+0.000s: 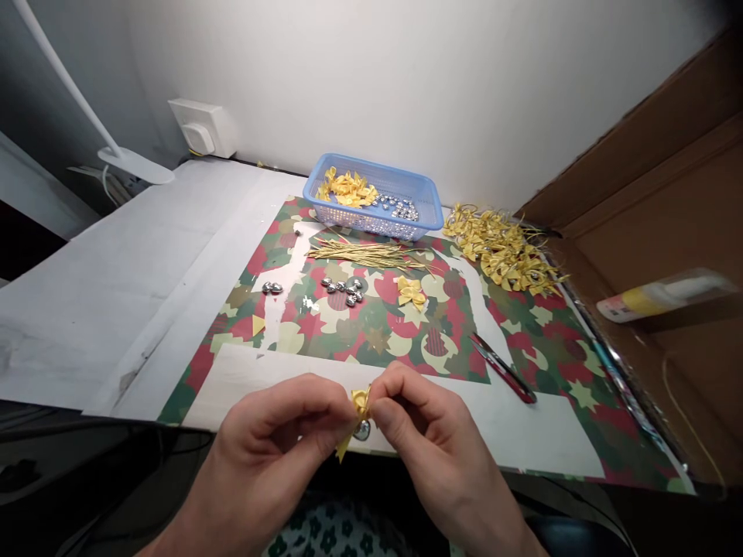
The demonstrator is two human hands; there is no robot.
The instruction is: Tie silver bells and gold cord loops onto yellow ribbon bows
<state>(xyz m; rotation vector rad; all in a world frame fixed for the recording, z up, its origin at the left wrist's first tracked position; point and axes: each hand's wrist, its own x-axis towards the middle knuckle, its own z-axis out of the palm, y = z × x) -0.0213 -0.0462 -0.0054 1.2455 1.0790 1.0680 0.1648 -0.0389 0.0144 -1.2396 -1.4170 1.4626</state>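
My left hand (290, 441) pinches a yellow ribbon bow (358, 399) at the table's front edge. A silver jingle bell (362, 430) hangs against the bow. From the right, my right hand (426, 433) closes thumb and forefinger at the bow's other side, where a thin gold cord seems to run; the fingertips partly hide it. Beyond the hands lie silver bells (348, 291) in a loose group, a few yellow bows (411, 292), and a bundle of gold cords (365, 254).
A blue basket (429, 203) of bows and bells stands by the wall. To its right is a heap of finished-looking yellow bows (505, 251). Dark-bladed snips (504, 370) lie at right. A glue bottle (655, 298) leans by the cardboard (685, 209). A lamp (136, 164) is at left.
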